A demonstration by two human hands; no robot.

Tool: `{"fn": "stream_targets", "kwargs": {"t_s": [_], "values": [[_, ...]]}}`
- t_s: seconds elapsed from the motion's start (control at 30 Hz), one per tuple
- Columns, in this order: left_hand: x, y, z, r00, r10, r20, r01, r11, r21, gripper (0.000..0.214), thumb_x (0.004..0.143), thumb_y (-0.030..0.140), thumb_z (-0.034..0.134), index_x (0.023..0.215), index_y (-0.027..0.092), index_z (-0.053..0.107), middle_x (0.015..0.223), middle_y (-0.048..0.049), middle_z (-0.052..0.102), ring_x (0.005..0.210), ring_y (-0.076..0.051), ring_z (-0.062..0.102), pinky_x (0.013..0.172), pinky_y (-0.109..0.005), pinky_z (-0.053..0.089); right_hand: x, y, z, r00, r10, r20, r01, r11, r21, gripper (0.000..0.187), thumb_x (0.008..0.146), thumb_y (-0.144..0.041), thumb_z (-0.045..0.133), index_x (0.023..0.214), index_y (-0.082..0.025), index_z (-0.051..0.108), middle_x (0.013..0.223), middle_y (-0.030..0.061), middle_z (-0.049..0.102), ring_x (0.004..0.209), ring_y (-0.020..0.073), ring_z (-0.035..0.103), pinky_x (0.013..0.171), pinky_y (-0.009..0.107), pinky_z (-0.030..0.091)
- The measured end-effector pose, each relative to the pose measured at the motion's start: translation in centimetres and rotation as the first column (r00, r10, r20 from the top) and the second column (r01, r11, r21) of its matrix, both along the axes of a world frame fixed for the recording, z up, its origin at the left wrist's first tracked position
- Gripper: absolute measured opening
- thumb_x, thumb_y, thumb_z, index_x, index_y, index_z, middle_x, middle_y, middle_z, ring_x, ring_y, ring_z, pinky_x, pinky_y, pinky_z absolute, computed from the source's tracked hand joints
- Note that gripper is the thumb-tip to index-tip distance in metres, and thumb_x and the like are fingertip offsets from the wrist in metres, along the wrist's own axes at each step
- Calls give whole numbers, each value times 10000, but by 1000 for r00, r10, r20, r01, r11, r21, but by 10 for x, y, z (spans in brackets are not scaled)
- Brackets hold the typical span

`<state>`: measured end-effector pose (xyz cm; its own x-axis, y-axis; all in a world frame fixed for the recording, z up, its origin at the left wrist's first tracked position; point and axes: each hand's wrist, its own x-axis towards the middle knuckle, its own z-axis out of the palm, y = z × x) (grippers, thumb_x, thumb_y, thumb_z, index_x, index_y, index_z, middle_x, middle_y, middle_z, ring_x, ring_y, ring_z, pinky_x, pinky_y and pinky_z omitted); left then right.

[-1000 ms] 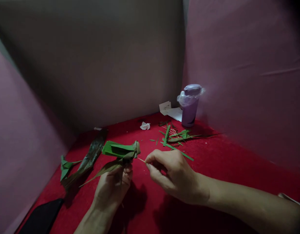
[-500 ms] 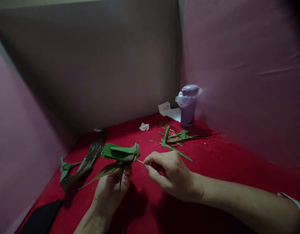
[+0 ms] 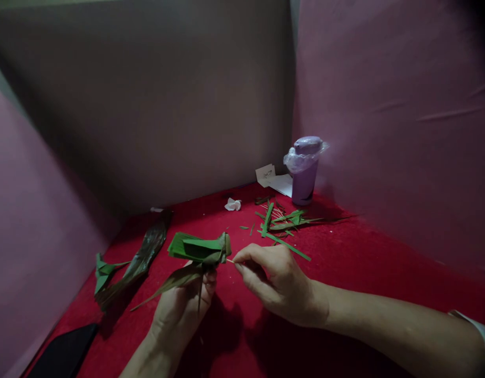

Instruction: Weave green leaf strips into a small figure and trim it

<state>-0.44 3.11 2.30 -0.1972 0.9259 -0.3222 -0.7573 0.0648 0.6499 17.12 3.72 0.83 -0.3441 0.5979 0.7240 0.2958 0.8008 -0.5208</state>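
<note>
My left hand (image 3: 185,302) is closed around the underside of a folded green leaf piece (image 3: 203,249), holding it above the red cloth. Layered green strips point left from it, and its right end is wrapped in a browner leaf. A long dull leaf tip (image 3: 169,283) hangs down to the left, and a thin stem drops below. Between finger and thumb, my right hand (image 3: 276,283) pinches a thin pale toothpick-like stick (image 3: 230,261). The stick's far end meets the wrapped right end of the leaf piece; whether it has gone in is hidden.
Long dark leaves (image 3: 148,247) and a small folded green leaf (image 3: 104,270) lie left. Leaf scraps and thin sticks (image 3: 282,220) lie beyond my right hand. Behind stand a purple cup (image 3: 304,181), a white card (image 3: 265,173) and crumpled tissue (image 3: 232,204). A black flat object (image 3: 65,352) lies lower left.
The leaf piece in my left hand has shifted slightly right, towards my right hand. Less of the pale stick shows between them. My right hand has hardly moved.
</note>
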Motion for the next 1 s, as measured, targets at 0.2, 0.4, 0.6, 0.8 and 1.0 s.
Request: {"fn": "stream_targets", "kwargs": {"t_s": [0.2,0.4,0.6,0.8,1.0], "values": [[1,-3,1,999,-24,-26,23,998,-53,480,742,-98,377,1000,166,685,592,-30,688,494,-145,647,500,-233,561,-1,-2,-3,999,26,-38,-30,993,-112,97,889,-173,463,882,-176,560,590,-31,534,485,96,450,499,229,377],[-5,-4,-5,989,-133,-60,130,990,-45,343,703,-62,479,878,111,717,647,-90,721,583,-199,688,572,-295,585,3,2,-3,998,11,-66,-17,995,-94,82,885,-165,469,854,-192,540,588,-39,508,498,94,447,501,223,374],[-10,-5,-4,961,-270,-66,276,956,100,227,767,100,557,909,119,734,892,-137,754,815,-260,709,735,-358,576,8,6,-3,997,14,-82,-20,997,-80,84,887,-157,472,877,-197,545,601,-34,521,512,101,468,516,227,388],[-22,-5,3,883,-436,-177,445,895,15,414,840,448,552,837,74,730,835,-177,739,775,-260,697,749,-358,551,7,6,-9,999,32,-10,-32,997,-64,95,898,-163,462,864,-188,546,609,-22,549,512,103,493,532,232,393],[-35,-3,1,646,-537,-542,597,799,-80,157,718,209,725,849,130,687,812,-101,706,690,-184,658,647,-263,505,7,6,-19,992,75,102,-69,996,-64,96,904,-165,468,873,-181,557,636,-10,587,523,102,512,541,234,381]]}}
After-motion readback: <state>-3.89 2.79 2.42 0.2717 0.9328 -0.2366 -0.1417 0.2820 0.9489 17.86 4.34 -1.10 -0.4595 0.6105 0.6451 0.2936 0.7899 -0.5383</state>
